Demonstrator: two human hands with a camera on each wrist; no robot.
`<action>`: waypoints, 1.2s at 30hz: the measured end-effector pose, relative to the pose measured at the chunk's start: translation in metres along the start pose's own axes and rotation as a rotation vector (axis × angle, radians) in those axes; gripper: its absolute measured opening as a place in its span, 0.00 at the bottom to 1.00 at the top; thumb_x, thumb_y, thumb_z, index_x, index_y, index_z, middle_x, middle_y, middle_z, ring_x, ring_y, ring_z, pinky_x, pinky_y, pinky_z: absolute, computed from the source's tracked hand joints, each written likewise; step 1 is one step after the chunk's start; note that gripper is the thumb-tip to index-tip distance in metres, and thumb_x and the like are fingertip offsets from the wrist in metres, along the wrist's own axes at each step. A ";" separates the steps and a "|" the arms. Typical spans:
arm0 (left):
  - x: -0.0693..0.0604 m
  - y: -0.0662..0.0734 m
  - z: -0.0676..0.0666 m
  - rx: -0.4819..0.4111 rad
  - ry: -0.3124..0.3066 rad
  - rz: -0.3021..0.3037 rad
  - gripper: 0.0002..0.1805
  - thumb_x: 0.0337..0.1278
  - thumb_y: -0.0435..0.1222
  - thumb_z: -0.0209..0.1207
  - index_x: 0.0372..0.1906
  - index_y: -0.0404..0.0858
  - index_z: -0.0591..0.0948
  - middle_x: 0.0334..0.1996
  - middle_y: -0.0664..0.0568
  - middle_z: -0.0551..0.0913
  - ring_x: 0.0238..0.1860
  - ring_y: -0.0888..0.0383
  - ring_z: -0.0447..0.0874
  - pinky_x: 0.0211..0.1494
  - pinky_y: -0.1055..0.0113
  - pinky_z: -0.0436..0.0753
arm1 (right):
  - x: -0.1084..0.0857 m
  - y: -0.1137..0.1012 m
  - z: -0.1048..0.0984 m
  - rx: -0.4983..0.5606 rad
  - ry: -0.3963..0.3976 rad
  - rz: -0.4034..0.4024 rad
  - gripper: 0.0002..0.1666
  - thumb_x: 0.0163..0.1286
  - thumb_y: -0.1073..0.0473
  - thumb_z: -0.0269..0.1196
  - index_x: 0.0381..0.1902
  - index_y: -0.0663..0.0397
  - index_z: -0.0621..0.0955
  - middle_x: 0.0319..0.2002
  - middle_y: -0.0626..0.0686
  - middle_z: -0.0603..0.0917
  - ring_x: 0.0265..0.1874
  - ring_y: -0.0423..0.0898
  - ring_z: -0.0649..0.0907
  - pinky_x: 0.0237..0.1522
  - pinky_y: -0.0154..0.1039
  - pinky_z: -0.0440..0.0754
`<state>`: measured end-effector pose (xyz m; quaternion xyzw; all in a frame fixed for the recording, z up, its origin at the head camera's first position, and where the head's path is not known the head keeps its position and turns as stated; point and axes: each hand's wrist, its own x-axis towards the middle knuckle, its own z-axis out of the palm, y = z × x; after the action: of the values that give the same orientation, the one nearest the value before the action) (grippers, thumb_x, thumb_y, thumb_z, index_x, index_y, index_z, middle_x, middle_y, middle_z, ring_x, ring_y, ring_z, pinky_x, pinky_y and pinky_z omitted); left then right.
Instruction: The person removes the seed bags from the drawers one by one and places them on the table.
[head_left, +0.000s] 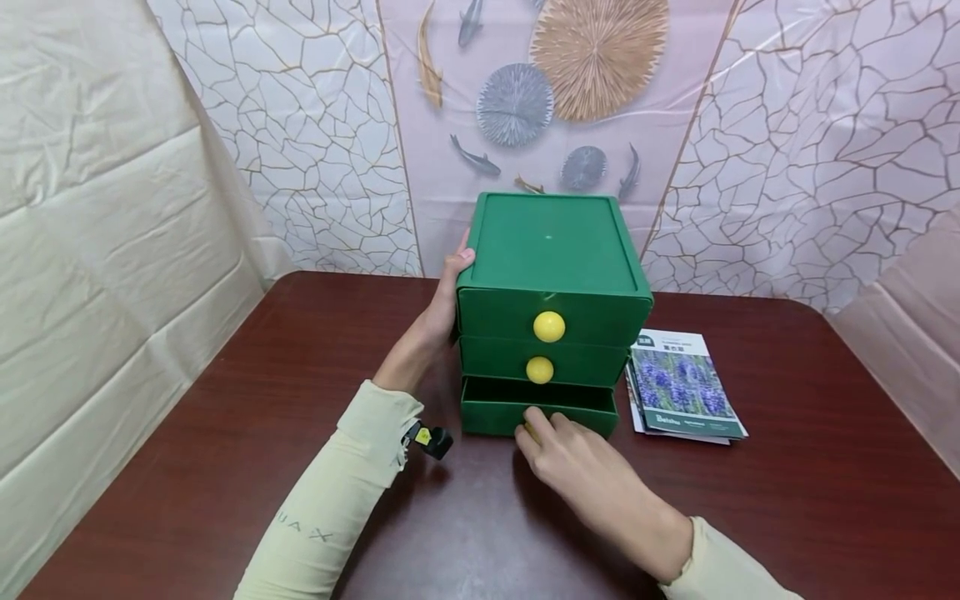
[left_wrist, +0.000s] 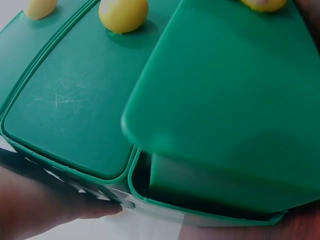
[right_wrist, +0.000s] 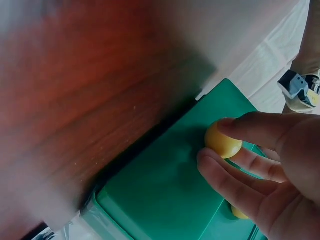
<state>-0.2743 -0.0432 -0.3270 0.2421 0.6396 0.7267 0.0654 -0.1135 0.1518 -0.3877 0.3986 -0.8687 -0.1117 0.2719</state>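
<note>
A green three-drawer box [head_left: 551, 246] stands on the dark red table, each drawer bearing a round yellow knob. The bottom drawer [head_left: 487, 418] is pulled partly out, while the two above it sit closed. My right hand [head_left: 581, 467] pinches the bottom drawer's yellow knob [right_wrist: 222, 141] between thumb and fingers. Against the box's left side rests my left hand [head_left: 442, 304], its thumb near the top edge and its other fingers mostly hidden behind the side. In the left wrist view, part of the left hand [left_wrist: 45, 205] shows beside the box wall.
To the right of the box lies a small stack of printed cards or packets [head_left: 686, 383], the top one showing purple flowers. The dark red table [head_left: 810, 417] reaches back to a patterned cloth backdrop [head_left: 322, 125]. A black wrist camera [head_left: 435, 442] hangs at the left cuff.
</note>
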 end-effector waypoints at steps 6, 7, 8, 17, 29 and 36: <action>-0.001 0.001 0.000 -0.003 -0.008 0.007 0.46 0.66 0.59 0.34 0.87 0.58 0.37 0.86 0.61 0.37 0.83 0.62 0.38 0.82 0.49 0.44 | 0.007 0.004 0.007 -0.027 0.024 0.014 0.16 0.57 0.76 0.76 0.41 0.62 0.84 0.39 0.58 0.74 0.21 0.46 0.72 0.22 0.33 0.75; -0.001 0.002 -0.001 -0.001 -0.008 0.007 0.46 0.66 0.59 0.34 0.87 0.58 0.37 0.86 0.61 0.37 0.83 0.62 0.38 0.82 0.50 0.44 | 0.008 0.004 0.008 -0.026 0.025 0.018 0.16 0.57 0.76 0.76 0.41 0.62 0.84 0.39 0.58 0.74 0.21 0.46 0.72 0.21 0.33 0.75; -0.001 0.001 -0.001 0.001 -0.009 0.008 0.46 0.66 0.59 0.34 0.87 0.58 0.37 0.86 0.61 0.37 0.83 0.62 0.37 0.82 0.50 0.44 | 0.009 0.005 0.008 -0.025 0.025 0.022 0.16 0.57 0.76 0.75 0.41 0.62 0.84 0.39 0.58 0.74 0.21 0.46 0.72 0.21 0.33 0.75; -0.001 -0.001 -0.002 0.011 -0.024 0.020 0.46 0.67 0.59 0.33 0.87 0.57 0.36 0.86 0.62 0.37 0.82 0.61 0.40 0.81 0.50 0.47 | 0.015 0.009 0.014 -0.022 0.008 0.038 0.12 0.60 0.75 0.74 0.39 0.62 0.83 0.41 0.59 0.75 0.21 0.48 0.74 0.23 0.34 0.78; 0.000 -0.001 -0.002 0.005 -0.024 0.035 0.45 0.68 0.58 0.33 0.87 0.58 0.37 0.86 0.62 0.40 0.82 0.62 0.42 0.81 0.51 0.48 | 0.018 0.012 0.018 0.003 0.013 0.072 0.14 0.59 0.77 0.73 0.40 0.61 0.84 0.46 0.60 0.78 0.25 0.51 0.78 0.24 0.37 0.82; -0.002 0.000 -0.002 0.027 -0.023 0.014 0.45 0.67 0.60 0.33 0.87 0.61 0.37 0.85 0.64 0.38 0.82 0.61 0.41 0.81 0.48 0.49 | 0.018 0.013 0.017 0.024 0.003 0.080 0.15 0.58 0.77 0.75 0.40 0.61 0.84 0.45 0.59 0.78 0.27 0.51 0.80 0.26 0.38 0.83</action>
<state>-0.2739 -0.0456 -0.3274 0.2556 0.6468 0.7157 0.0646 -0.1409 0.1470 -0.3894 0.3672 -0.8848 -0.0895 0.2727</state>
